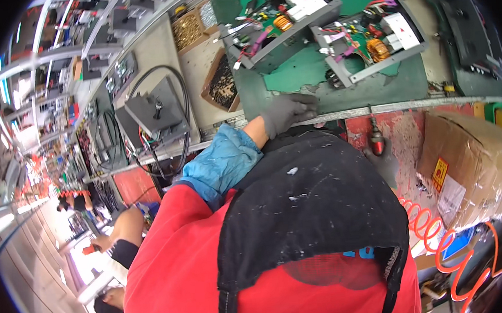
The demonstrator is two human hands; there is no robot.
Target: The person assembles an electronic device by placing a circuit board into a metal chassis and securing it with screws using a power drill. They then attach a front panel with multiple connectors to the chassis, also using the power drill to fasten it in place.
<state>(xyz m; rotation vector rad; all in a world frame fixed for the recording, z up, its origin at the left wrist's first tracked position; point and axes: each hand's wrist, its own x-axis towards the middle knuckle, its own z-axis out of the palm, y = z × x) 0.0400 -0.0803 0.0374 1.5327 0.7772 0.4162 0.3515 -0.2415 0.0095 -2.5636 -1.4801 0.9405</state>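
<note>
My left hand (289, 114), in a dark grey glove under a blue sleeve cover (221, 164), lies on the metal front edge of the bench. Its fingers stretch to the right and hold nothing visible. Just beyond it is a green work mat (297, 74) with worn, torn patches. Below the bench edge, my grey-gloved right hand (384, 162) is closed around a red-bodied power screwdriver (377, 143), its bit pointing up toward the bench. Part of that hand is hidden behind my black apron. Two open grey metal cases (367, 74), (286, 42) holding wired circuit boards and copper coils sit on the mat.
Bins of brass screws (189, 32) and dark screws (221, 82) stand left of the mat. A grey unit with a black cable (157, 110) lies farther left. A cardboard box (467, 164) and a coiled orange hose (434, 234) are at right. Another person (113, 305) appears lower left.
</note>
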